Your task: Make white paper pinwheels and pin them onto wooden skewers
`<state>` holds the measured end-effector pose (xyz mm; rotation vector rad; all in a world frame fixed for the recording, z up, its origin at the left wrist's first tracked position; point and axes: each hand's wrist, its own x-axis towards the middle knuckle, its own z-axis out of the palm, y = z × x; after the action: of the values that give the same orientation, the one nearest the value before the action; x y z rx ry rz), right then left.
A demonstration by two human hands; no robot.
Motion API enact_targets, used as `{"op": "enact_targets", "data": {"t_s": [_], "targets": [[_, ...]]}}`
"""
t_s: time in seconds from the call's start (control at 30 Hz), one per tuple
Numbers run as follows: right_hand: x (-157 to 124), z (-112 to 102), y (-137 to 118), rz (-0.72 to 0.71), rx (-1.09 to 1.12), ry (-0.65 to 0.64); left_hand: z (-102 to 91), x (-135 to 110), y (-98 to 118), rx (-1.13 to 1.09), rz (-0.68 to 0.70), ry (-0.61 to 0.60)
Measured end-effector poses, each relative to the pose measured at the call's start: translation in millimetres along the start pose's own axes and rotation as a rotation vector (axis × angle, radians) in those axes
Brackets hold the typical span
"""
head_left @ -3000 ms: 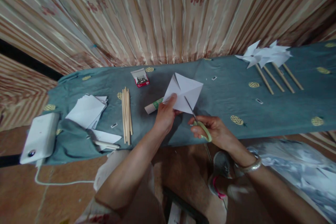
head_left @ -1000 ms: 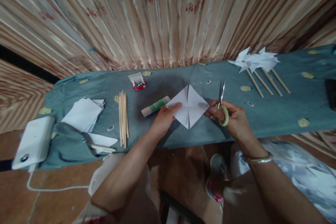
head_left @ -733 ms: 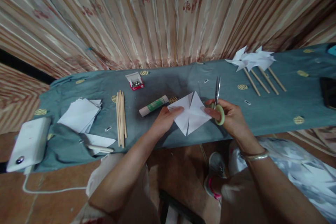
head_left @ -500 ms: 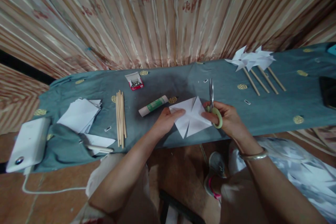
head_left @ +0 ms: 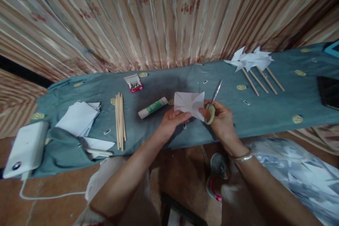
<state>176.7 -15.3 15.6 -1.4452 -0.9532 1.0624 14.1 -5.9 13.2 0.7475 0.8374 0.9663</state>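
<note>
A white paper square (head_left: 189, 101) with slits cut in from its corners is held above the near side of the table. My left hand (head_left: 173, 119) pinches its lower left part, thumb on top. At the paper's right edge, my right hand (head_left: 219, 116) is closed around scissors (head_left: 211, 113) with pale green handles, and its thumb also presses on the paper. The blades point up and away to the right. Just left of the paper lies a glue stick (head_left: 153, 107) with a green label.
Wooden sticks (head_left: 120, 122), a stack of paper (head_left: 78, 116) and a white device with a cable (head_left: 28, 148) lie at left. An open red box (head_left: 134, 84) of small metal pieces stands behind. Paper pinwheels (head_left: 250, 60) on sticks lie at right, near a dark object (head_left: 329, 91).
The paper has turned and tilted, its slits now facing differently. My right hand has moved left with the scissors, whose blades lean further right. My left hand has shifted slightly right.
</note>
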Motion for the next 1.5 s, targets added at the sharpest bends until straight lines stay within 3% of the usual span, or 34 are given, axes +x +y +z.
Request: {"op": "enact_targets", "data": {"t_s": [0.17,0.37,0.53,0.77,1.03,1.23,1.5], "targets": [[-2.7,8.0,2.7,-0.02,-0.009,-0.035,2.8,2.5,-9.5,0.057,0.047,0.202],[-7.8,10.4,0.0,-0.018,-0.043,-0.097,-1.3,7.3,-5.7,0.069,0.14,0.254],[-15.7,5.9,-5.0,-0.006,-0.079,-0.255,-12.7,14.9,8.3,0.143,0.264,0.325],[-27.6,-2.2,-1.6,0.125,-0.117,-0.63,-26.2,21.7,20.5,0.189,0.315,0.419],[-27.2,-4.0,-0.7,0.104,-0.169,-0.722,-20.2,17.9,19.1,0.171,0.29,0.364],[-25.6,-3.2,-0.8,0.116,-0.149,-0.727,-13.2,13.8,18.7,0.19,0.232,0.38],[-25.4,-4.3,-2.0,0.11,-0.174,-0.738,-14.9,13.8,17.0,0.155,0.266,0.327]]}}
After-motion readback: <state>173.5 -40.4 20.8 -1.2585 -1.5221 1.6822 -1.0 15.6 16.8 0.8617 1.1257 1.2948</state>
